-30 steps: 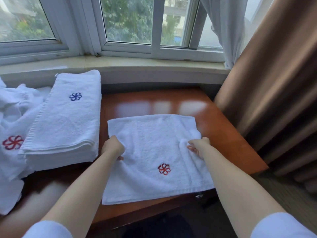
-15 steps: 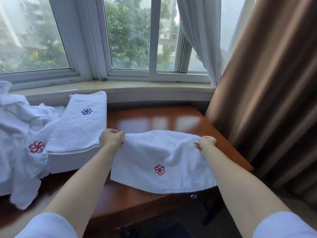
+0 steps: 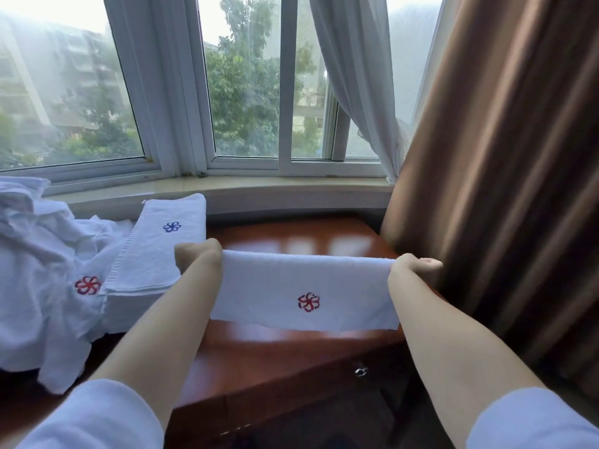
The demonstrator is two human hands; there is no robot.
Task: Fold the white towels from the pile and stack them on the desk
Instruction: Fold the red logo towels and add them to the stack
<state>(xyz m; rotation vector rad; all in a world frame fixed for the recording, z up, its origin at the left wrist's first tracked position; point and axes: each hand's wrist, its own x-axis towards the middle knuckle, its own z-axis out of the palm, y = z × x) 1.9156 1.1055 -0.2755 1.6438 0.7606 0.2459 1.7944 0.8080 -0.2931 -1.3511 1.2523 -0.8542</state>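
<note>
Landmark for all positions: the desk [image 3: 278,361], a polished reddish-brown wooden top standing against the window wall.

Window [image 3: 207,85]: white-framed, runs behind the desk along its far side, with a pale sill between the two. Trees and buildings show through the glass.

Brown curtain [image 3: 505,176]: hangs at the right end of the desk, reaching down past the desk's right edge. A sheer white curtain [image 3: 353,92] hangs just beside it, above the desk's far right corner.

Pile of unfolded white towels [image 3: 42,273]: crumpled at the left end of the desk, one fold showing a red flower emblem.

Stack of folded towels [image 3: 155,254]: lies on the desk's left portion, touching the pile, top towel bearing a blue flower emblem, long axis running toward the window.

Held towel [image 3: 304,290]: white, folded over, stretched taut and level above the middle of the desk, clear of the surface. A red flower emblem faces the camera near its centre. Lower edge hangs free.

Left hand [image 3: 197,259]: fingers curled round the towel's upper left corner, gripping it.

Right hand [image 3: 418,265]: fingers curled round the upper right corner, gripping it.

Drawer knob [image 3: 360,371]: small, metallic, on the desk's front face below the towel.
</note>
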